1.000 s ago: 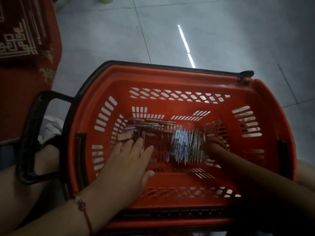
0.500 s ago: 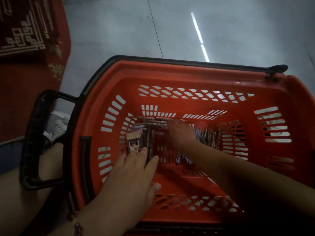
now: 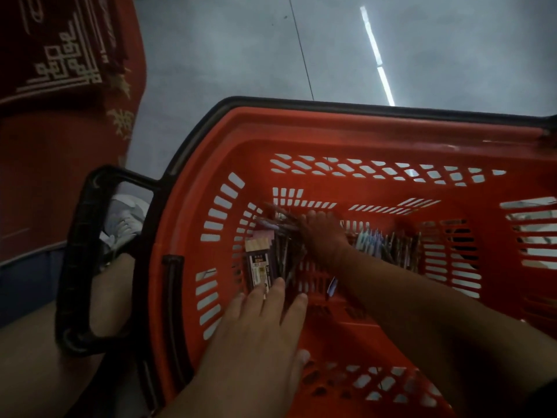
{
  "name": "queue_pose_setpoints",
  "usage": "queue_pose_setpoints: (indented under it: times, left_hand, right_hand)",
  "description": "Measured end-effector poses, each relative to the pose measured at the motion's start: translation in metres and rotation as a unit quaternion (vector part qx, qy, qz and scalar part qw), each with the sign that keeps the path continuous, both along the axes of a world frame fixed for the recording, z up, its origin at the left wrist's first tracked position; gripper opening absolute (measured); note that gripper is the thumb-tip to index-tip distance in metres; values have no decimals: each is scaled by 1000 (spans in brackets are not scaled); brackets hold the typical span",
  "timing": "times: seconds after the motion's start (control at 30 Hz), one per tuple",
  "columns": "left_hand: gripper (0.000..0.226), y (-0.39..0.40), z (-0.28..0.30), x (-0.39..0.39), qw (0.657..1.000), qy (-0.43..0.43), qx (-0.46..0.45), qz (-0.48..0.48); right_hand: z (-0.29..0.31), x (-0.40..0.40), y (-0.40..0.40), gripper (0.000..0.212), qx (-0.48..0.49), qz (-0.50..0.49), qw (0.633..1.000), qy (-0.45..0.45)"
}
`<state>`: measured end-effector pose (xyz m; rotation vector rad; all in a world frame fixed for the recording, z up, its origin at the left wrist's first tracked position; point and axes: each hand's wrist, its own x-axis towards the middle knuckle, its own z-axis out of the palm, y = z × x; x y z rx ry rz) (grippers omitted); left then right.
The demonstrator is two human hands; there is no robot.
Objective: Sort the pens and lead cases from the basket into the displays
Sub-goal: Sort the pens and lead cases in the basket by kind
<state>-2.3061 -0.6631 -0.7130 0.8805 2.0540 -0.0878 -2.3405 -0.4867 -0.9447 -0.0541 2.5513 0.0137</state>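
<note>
Two hands reach into one red plastic basket (image 3: 376, 137), its slotted walls and black rim sitting on grey floor tiles (image 3: 229, 49). Left hand (image 3: 256, 333) lies flat, fingers (image 3: 275, 292) straight and slightly spread, tips touching a flat rectangular lead case (image 3: 259, 267) just beyond them. Right hand (image 3: 324, 233) curls over dark slim pens (image 3: 283, 224); its grip is blurred. Pale pens (image 3: 370, 242) lie just right of that hand.
</note>
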Motion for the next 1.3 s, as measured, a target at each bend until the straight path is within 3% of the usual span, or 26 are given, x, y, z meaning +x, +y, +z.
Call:
queue_pose_setpoints:
  times: [0.27,0.4,0.47,0.53,0.6,0.7,0.77,0.83,0.9,0.97,1.1,1.23,1.3]
  left_hand:
    - [68,0,5,1,1000,8,15,13]
    - [65,-2,10,0,998,26,49,29]
    - [60,-3,15,0,994,36,86,61]
    - [52,-3,17,-3,981,49,139,125]
    - [39,-1,20,-9,954,22,195,227]
    - [30,8,29,-20,903,-82,223,358]
    - [42,17,39,-23,867,-174,240,401]
    - [42,26,51,-19,820,-270,295,409]
    - [37,33,60,-16,788,-307,338,412]
    - [35,39,67,-14,769,-316,354,427]
    - [29,58,88,-14,707,-338,398,477]
    - [23,66,104,-31,656,-252,466,538]
    - [22,66,108,-40,653,-201,480,550]
  right_hand:
    - [37,-14,-5,46,-82,-39,996,15]
    - [80,-10,-6,41,-151,-97,984,16]
    - [104,-6,-3,38,-214,-172,961,-19]
    - [132,2,2,26,-328,-278,900,-66]
    - [167,15,5,18,-468,-366,797,-111]
    - [211,42,13,25,-618,-413,643,-185]
    - [235,58,15,32,-681,-418,551,-239]
    - [256,72,13,30,-713,-433,483,-267]
    - [277,84,8,22,-734,-448,440,-257]
    - [292,94,4,13,-741,-462,433,-226]
    - [306,116,3,17,-750,-458,434,-199]
    - [317,138,2,25,-704,-506,470,-166]
    - [320,143,3,25,-688,-559,448,-115]
